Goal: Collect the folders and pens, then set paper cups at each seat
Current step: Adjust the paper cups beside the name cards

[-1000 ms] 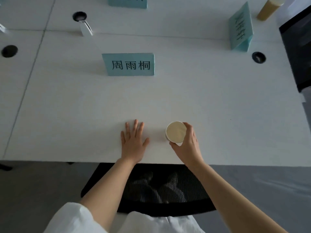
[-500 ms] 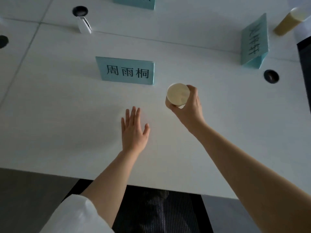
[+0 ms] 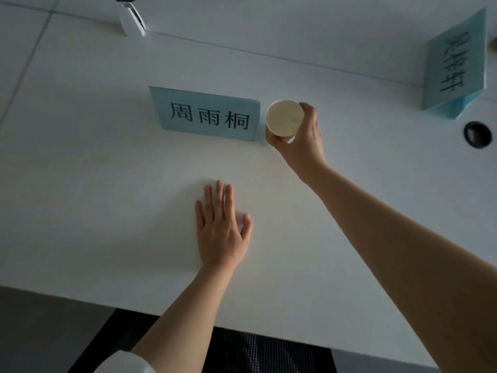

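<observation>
Right hand (image 3: 301, 141) fingers curled around paper cup (image 3: 283, 120) just beside name card (image 3: 207, 114), toward table (image 3: 80, 184) far edge; left hand (image 3: 220, 230) flat, fingers straight, near front edge.

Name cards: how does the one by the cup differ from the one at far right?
The name card by the cup faces the camera squarely, its three characters readable; the far-right name card is turned sideways, its writing running vertically. The first stands next to the paper cup held by the right hand; the second stands alone near a black hole. Both are light blue with dark characters.
</observation>
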Tool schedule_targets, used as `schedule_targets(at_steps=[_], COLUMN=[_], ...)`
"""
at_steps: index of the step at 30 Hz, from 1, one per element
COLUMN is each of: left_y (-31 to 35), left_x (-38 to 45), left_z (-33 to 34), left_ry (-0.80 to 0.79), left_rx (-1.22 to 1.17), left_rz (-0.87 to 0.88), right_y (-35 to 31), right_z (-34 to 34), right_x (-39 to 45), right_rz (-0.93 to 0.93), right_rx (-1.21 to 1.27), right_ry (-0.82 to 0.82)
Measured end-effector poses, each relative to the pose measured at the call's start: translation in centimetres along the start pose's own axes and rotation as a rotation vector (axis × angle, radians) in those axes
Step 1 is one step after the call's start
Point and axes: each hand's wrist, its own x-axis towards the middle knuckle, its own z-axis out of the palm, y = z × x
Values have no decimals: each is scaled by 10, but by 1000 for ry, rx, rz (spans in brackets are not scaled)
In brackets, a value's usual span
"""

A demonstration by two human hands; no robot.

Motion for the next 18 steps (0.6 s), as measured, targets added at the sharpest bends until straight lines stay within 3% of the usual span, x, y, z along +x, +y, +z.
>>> schedule_targets(at_steps=[9,18], left_y=[-5,-3], left_x=[3,1], left_z=[4,1], left_ry=[59,-23], left_rx=[-45,-88], left_rz=[17,-11], right_y=[3,62], right_z=[-1,-53], right_x=[-4,-137], right_rz=[75,227], right_rx=[-6,-118], right_ry=[-85,-125])
